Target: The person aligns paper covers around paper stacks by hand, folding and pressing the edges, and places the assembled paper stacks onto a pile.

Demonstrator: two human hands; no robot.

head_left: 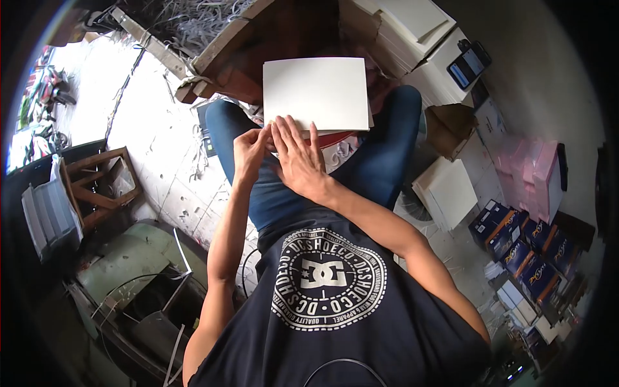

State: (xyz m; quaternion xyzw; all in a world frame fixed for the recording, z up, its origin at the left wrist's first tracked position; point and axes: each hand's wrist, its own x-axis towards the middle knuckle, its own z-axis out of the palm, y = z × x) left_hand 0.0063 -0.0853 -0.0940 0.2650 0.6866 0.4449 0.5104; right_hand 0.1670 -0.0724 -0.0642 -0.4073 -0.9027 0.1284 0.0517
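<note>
A stack of white paper sheets (316, 90) lies in front of my knees, its near edge toward me. My left hand (250, 151) is at the stack's near left corner, thumb and fingers pinched together there; whatever is between the fingertips is too small to make out. Just beside it, my right hand (298, 155) rests with its fingers stretched out, the fingertips on the near left part of the top sheet. Under the stack's near edge a bit of something red (335, 138) shows.
Shredded paper (187, 26) fills a wooden-edged bin at the top left. Paper stacks and a phone (469, 65) stand at the upper right. Another paper stack (446, 193), pink bundles (529, 174) and dark blue boxes (532, 261) are at the right. A green machine (129, 258) stands lower left.
</note>
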